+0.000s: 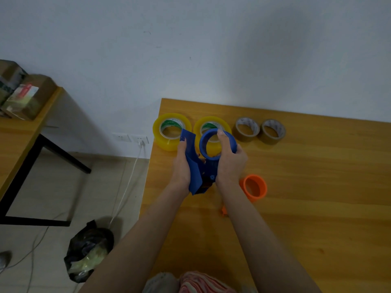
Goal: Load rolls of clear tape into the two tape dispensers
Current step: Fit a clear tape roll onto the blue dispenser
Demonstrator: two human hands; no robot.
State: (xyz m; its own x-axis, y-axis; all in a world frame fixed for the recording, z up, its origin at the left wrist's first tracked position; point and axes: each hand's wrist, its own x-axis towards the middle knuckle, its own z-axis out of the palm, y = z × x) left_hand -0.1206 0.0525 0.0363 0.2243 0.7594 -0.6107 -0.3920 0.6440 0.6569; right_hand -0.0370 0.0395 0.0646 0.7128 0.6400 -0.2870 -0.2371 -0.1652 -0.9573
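Blue dispenser [210,164]: held above the bench [306,187] near its left edge, left hand [182,163] gripping the flap [188,142], right hand [230,163] curled round the empty hub [203,144]. We flag risk: flap pinching fingers [183,141]; fumble drops it floorward.

I count four tape rolls in a row across the middle of the frame. Two are clear: the first clear roll [167,142] at the left end and the second clear roll [206,123] beside it. Two are brown: the first brown roll [245,138] and the second brown roll [273,141] at the right end.

There are two dispensers: the blue dispenser [195,166] at centre and the orange dispenser [262,190] to its lower right. Two hands show, my left hand [182,163] and my right hand [230,161].

There are two tables: the near table [317,187] filling the right and the side table [19,132] at the left edge. At upper left are at least two cardboard boxes [31,98]; the exact number I cannot tell.

Left of centre are two wall sockets [120,137]. At lower left are one black bag [88,250] and one shoe [4,259].
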